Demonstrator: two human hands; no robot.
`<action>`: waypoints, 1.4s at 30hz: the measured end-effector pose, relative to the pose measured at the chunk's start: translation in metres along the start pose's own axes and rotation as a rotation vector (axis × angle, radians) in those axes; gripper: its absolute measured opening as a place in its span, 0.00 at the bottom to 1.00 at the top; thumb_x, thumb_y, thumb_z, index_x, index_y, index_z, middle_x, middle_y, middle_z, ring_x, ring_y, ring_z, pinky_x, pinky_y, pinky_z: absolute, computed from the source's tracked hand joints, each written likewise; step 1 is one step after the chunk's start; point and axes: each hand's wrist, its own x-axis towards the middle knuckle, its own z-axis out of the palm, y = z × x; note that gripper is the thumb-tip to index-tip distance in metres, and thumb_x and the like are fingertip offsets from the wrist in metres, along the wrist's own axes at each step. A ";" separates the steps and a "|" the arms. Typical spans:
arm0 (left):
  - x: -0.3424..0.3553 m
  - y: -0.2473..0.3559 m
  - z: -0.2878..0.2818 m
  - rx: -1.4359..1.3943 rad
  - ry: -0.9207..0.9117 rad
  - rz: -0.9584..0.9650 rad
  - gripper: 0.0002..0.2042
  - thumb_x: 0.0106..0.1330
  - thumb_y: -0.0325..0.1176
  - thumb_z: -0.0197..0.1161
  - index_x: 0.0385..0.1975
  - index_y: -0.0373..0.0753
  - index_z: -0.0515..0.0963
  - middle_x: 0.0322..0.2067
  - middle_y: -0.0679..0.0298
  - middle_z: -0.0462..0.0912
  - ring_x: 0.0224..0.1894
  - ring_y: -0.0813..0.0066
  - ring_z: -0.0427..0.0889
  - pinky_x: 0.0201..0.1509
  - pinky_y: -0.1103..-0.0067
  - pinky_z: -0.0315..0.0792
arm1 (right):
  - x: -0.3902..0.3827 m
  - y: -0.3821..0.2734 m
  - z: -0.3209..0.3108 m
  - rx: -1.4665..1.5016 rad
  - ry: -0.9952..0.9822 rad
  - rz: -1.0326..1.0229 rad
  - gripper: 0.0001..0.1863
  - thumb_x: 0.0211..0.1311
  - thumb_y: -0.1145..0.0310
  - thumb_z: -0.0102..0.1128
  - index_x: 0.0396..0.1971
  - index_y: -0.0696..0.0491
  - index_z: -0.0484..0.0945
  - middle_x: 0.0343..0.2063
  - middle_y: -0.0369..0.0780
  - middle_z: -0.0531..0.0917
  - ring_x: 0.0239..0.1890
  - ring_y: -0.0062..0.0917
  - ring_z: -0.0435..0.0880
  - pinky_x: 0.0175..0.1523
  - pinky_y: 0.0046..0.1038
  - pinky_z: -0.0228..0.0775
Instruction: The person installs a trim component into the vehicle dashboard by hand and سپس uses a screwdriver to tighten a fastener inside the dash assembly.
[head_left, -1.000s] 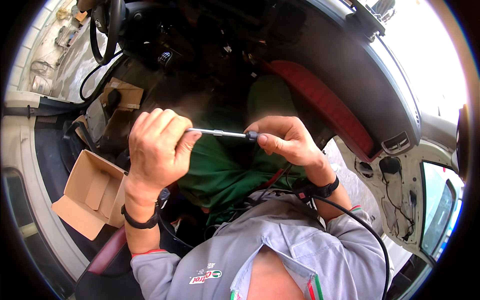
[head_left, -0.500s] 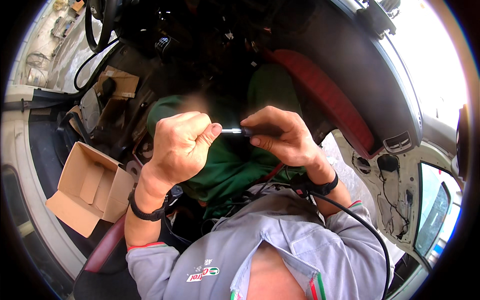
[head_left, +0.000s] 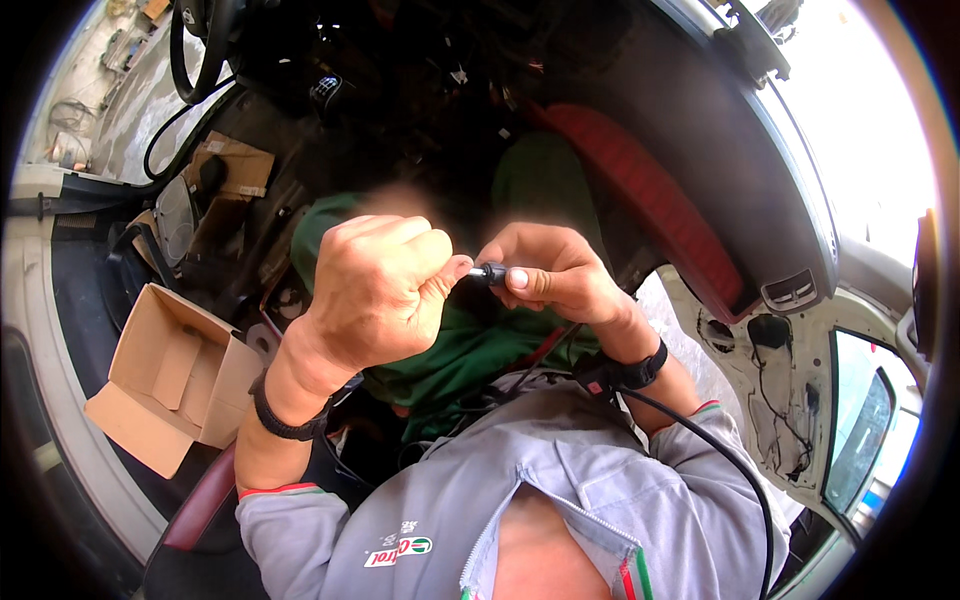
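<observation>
Both my hands meet in front of my lap on what looks like a screwdriver (head_left: 494, 273), with a short bare metal shaft and a black end part. My left hand (head_left: 375, 290) is closed in a fist round one end of it, thumb along the shaft; whatever lies inside the fist is hidden. Thumb and fingers of my right hand (head_left: 560, 275) pinch the black part at the other end. Little of the shaft shows between the hands. Below them are my green trousers (head_left: 465, 345).
An open cardboard box (head_left: 215, 390) stands to the left, by a dark red seat edge (head_left: 205, 510). Flattened cardboard (head_left: 240, 165) lies farther off, near the steering wheel (head_left: 205, 50). A red dashboard panel (head_left: 650, 200) and an open, stripped door (head_left: 770, 400) are at right. A black cable (head_left: 715, 440) runs from my right wrist.
My left fist has shifted right, closer to my right hand. Less shaft shows between them. The right fingers have closed in on the black part, which is now more exposed.
</observation>
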 end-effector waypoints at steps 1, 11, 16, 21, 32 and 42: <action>0.001 0.000 0.001 0.003 0.003 -0.006 0.14 0.59 0.25 0.67 0.17 0.36 0.68 0.16 0.58 0.67 0.19 0.54 0.67 0.23 0.68 0.61 | -0.001 -0.001 0.000 0.025 -0.016 0.055 0.15 0.73 0.62 0.59 0.51 0.56 0.79 0.29 0.32 0.81 0.28 0.10 0.72 0.32 0.15 0.61; 0.018 -0.017 0.028 -0.612 0.172 -0.397 0.35 0.69 0.41 0.67 0.70 0.37 0.56 0.57 0.59 0.70 0.54 0.70 0.75 0.56 0.78 0.72 | 0.054 -0.012 -0.003 0.342 0.106 -0.358 0.16 0.72 0.68 0.59 0.55 0.53 0.69 0.49 0.37 0.80 0.51 0.21 0.77 0.61 0.26 0.66; 0.035 -0.030 0.050 -0.496 0.252 -0.430 0.21 0.75 0.27 0.57 0.67 0.39 0.64 0.39 0.67 0.79 0.35 0.81 0.74 0.42 0.83 0.72 | 0.083 -0.035 -0.008 0.075 0.258 -0.380 0.16 0.72 0.67 0.58 0.55 0.56 0.72 0.50 0.41 0.80 0.53 0.26 0.80 0.55 0.30 0.74; 0.064 -0.049 0.044 -0.376 0.330 -0.410 0.15 0.74 0.28 0.58 0.58 0.36 0.75 0.37 0.70 0.78 0.36 0.83 0.71 0.43 0.86 0.68 | 0.114 -0.066 -0.054 0.035 0.772 -0.470 0.13 0.73 0.65 0.55 0.45 0.60 0.80 0.35 0.39 0.85 0.36 0.19 0.82 0.37 0.21 0.77; 0.143 -0.085 0.067 -0.269 0.297 -0.334 0.13 0.73 0.28 0.59 0.55 0.34 0.77 0.40 0.63 0.84 0.38 0.77 0.78 0.47 0.81 0.72 | 0.153 -0.089 -0.104 -0.020 1.098 -0.614 0.15 0.76 0.67 0.51 0.49 0.63 0.80 0.30 0.40 0.85 0.24 0.14 0.77 0.25 0.20 0.70; 0.154 -0.090 0.072 -0.291 0.214 -0.400 0.14 0.73 0.28 0.58 0.55 0.32 0.77 0.42 0.62 0.85 0.42 0.76 0.79 0.51 0.80 0.72 | 0.158 -0.091 -0.100 -0.050 1.154 -0.653 0.14 0.76 0.67 0.52 0.49 0.61 0.81 0.30 0.39 0.86 0.25 0.14 0.78 0.27 0.19 0.72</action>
